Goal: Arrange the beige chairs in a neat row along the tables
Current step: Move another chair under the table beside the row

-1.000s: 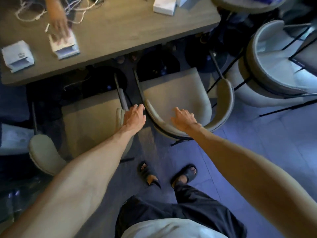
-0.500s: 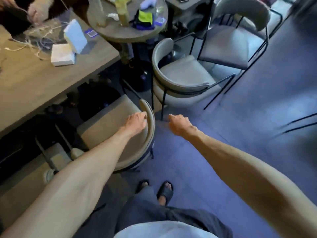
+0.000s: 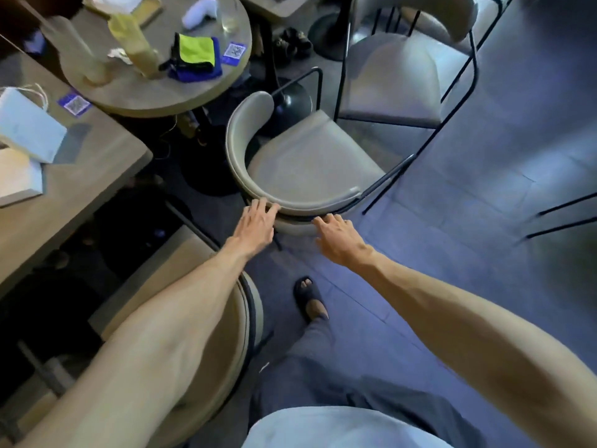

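While at the beige chair [image 3: 310,163], left hand [image 3: 258,223] and right hand [image 3: 336,237] (each grip apart); round table [image 3: 155,92] close beside.

Open floor [image 3: 468,240] right; round table [image 3: 168,92] (cluttered), second chair [image 3: 397,79] crowd beige chair [image 3: 307,163].

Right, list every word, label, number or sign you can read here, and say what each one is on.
Nothing can be read as text.
Far blue sticker on the round table: a QR-style square code, print too blurred to read.
Near blue sticker on the rectangular table: the same kind of code, too blurred.
White paper bag and yellowish bottle: no legible print shows.
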